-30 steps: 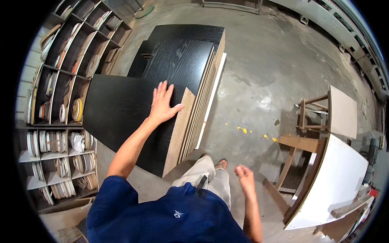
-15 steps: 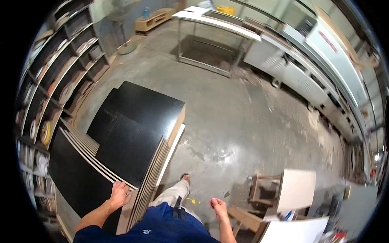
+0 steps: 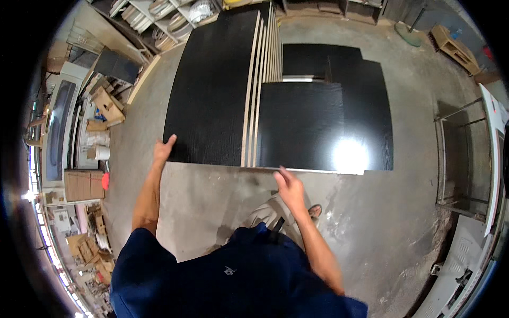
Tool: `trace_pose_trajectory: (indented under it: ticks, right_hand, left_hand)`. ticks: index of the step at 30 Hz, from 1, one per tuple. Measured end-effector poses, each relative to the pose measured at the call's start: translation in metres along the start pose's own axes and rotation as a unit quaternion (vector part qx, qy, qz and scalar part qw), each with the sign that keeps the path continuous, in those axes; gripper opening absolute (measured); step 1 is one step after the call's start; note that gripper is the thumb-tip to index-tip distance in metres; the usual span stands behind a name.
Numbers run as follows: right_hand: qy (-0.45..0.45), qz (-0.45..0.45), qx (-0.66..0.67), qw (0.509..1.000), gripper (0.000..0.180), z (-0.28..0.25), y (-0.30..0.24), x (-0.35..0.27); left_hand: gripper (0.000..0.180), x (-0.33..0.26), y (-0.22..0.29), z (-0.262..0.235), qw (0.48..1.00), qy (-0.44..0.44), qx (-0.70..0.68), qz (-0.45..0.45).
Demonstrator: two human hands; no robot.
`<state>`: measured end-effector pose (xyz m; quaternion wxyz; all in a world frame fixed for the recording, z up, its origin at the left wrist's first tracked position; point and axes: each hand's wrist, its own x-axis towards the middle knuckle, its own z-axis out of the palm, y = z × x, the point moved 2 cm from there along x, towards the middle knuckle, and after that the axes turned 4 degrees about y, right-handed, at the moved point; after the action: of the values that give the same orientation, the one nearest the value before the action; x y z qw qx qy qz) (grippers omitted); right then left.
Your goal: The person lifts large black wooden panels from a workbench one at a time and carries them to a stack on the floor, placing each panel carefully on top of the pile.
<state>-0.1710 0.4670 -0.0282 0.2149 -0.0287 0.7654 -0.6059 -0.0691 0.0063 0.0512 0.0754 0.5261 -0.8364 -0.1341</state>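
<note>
A large black board (image 3: pixel 212 90) stands tilted in front of me, the first of several boards set on edge with pale edges (image 3: pixel 253 111). A glossy black board (image 3: pixel 323 122) lies on the right side of the stack. My left hand (image 3: pixel 163 151) grips the near left corner of the large black board, thumb on its face. My right hand (image 3: pixel 289 185) reaches up to the near edge of the stack, fingertips at the edge; whether it grips is unclear.
Concrete floor (image 3: pixel 212 201) runs all around. Shelves with rolls (image 3: pixel 175 8) stand behind the boards. Cardboard boxes (image 3: pixel 106 103) and a white machine (image 3: pixel 58 132) are on the left. A metal frame (image 3: pixel 461 153), a white panel (image 3: pixel 496 122) and a wooden crate (image 3: pixel 450 45) are on the right.
The view has swung round so the stack now stands straight ahead. My left hand has slid to the board's near corner, and my right hand has risen from my side to the stack's edge.
</note>
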Motion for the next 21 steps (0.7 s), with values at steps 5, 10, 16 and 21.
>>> trace_pose_trajectory:
  ticks: [5, 10, 16, 21]
  right_hand:
    - [-0.036, -0.051, -0.054, 0.997, 0.047, 0.078, -0.066, 0.035]
    - [0.042, -0.053, -0.041, 0.997, 0.036, 0.108, -0.054, 0.023]
    - [0.060, -0.028, -0.089, 0.994, 0.034, 0.108, -0.065, 0.019]
    - [0.040, 0.002, -0.050, 0.998, 0.036, 0.108, -0.058, 0.021]
  left_hand:
    - [0.064, 0.009, -0.045, -0.011, 0.941, -0.189, -0.227, -0.164]
    - [0.042, 0.014, -0.045, -0.009, 0.929, -0.228, -0.254, -0.140]
    - [0.038, 0.013, -0.047, -0.005, 0.922, -0.220, -0.287, -0.140]
    - [0.043, 0.013, -0.047, -0.010, 0.927, -0.213, -0.266, -0.155]
